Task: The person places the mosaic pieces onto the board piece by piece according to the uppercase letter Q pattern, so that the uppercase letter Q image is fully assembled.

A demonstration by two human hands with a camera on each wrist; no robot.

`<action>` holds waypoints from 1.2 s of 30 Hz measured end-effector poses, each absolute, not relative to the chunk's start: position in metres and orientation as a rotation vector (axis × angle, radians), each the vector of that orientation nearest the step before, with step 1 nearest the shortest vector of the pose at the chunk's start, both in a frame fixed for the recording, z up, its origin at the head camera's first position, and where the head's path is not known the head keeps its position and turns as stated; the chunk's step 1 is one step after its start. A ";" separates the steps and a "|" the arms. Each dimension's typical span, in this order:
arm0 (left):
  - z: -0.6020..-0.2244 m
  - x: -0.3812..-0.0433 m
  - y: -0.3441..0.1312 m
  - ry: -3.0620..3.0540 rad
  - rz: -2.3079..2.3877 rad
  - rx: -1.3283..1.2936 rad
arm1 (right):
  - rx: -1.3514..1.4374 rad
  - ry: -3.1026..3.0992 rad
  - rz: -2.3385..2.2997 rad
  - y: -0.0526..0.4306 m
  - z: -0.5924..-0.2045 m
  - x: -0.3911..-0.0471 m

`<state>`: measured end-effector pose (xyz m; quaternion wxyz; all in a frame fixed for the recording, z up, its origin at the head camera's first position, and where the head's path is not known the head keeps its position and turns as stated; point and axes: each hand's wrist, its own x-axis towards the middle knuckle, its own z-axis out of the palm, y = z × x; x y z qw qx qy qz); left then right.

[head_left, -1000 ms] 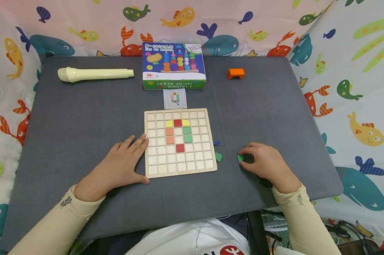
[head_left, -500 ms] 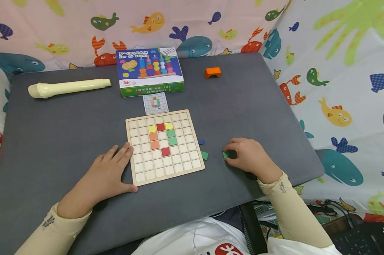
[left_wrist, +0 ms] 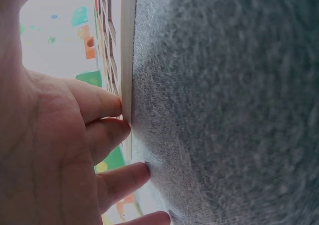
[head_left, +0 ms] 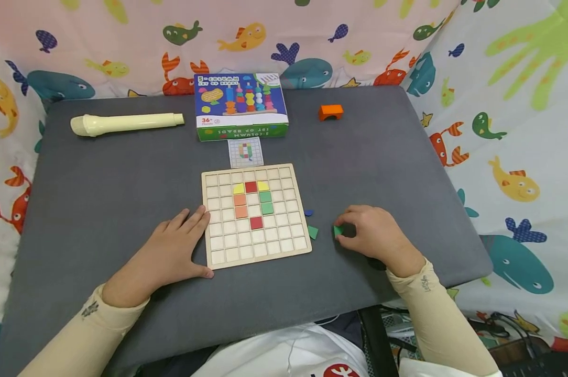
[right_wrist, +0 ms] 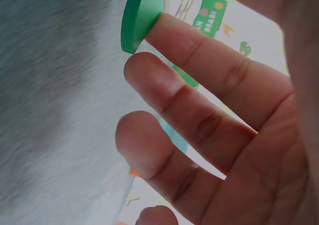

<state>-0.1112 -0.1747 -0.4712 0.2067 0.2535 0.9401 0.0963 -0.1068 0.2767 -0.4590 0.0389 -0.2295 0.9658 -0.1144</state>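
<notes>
A wooden grid board (head_left: 228, 241) lies on the grey table with red, yellow, orange and green tiles set in several of its squares. My left hand (head_left: 171, 251) has its fingers spread along the board's left edge; in the left wrist view, fingertips (left_wrist: 114, 105) meet the wooden side. To the right of the board, my right hand (head_left: 373, 233) pinches a small green tile (right_wrist: 142, 18) between thumb and forefinger, low over the table. The other fingers of that hand are loosely bent. Another green tile (head_left: 313, 232) and a blue piece (head_left: 308, 212) lie by the board's right edge.
Behind the board lies a pattern card (head_left: 245, 153), in front of a blue and green bead-game box (head_left: 241, 107). A cream microphone-shaped stick (head_left: 128, 123) is at the back left, an orange arch block (head_left: 330, 112) at the back right. Printed curtains (head_left: 307, 73) border the table.
The head view swings to the right and partly back. My right hand, still pinching the green tile, has come slightly left towards the board. My left hand stays at the board's edge.
</notes>
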 end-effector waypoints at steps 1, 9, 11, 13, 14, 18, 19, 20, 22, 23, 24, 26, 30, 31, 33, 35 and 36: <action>-0.471 -0.112 -0.174 2.621 0.263 0.710 | -0.720 2.964 -0.356 0.274 -0.457 -0.108; -0.471 -0.113 -0.174 2.627 0.248 0.719 | -0.895 2.945 -0.406 0.248 -0.443 -0.125; -0.471 -0.114 -0.174 2.627 0.248 0.719 | -0.940 2.946 -0.410 0.239 -0.441 -0.131; -0.471 -0.115 -0.173 2.632 0.247 0.722 | -0.980 2.949 -0.412 0.228 -0.439 -0.136; -0.471 -0.115 -0.173 2.633 0.246 0.723 | -1.001 2.946 -0.409 0.222 -0.438 -0.139; -0.470 -0.114 -0.173 2.632 0.250 0.714 | -1.072 2.898 -0.394 0.194 -0.440 -0.148; -0.470 -0.113 -0.173 2.631 0.249 0.712 | -1.089 2.882 -0.388 0.188 -0.441 -0.150; -0.470 -0.113 -0.174 2.629 0.250 0.710 | -1.106 2.868 -0.381 0.183 -0.443 -0.152; -0.470 -0.112 -0.174 2.628 0.251 0.708 | -1.133 2.851 -0.380 0.173 -0.446 -0.155; -0.470 -0.112 -0.174 2.629 0.252 0.709 | -1.142 2.847 -0.377 0.169 -0.448 -0.156; -0.471 -0.112 -0.174 2.630 0.254 0.710 | -1.149 2.844 -0.370 0.166 -0.449 -0.158; -0.470 -0.112 -0.173 2.632 0.259 0.714 | -1.158 2.836 -0.352 0.160 -0.451 -0.160; -0.469 -0.112 -0.174 2.634 0.266 0.715 | -1.159 2.810 -0.295 0.150 -0.455 -0.164; -0.469 -0.112 -0.174 2.634 0.266 0.716 | -1.162 2.805 -0.289 0.148 -0.456 -0.165; -0.468 -0.111 -0.175 2.634 0.269 0.715 | -1.169 2.800 -0.277 0.143 -0.457 -0.166; -0.469 -0.111 -0.176 2.633 0.272 0.715 | -1.171 2.794 -0.271 0.138 -0.458 -0.166; -0.470 -0.111 -0.176 2.631 0.273 0.715 | -1.168 2.793 -0.265 0.136 -0.458 -0.166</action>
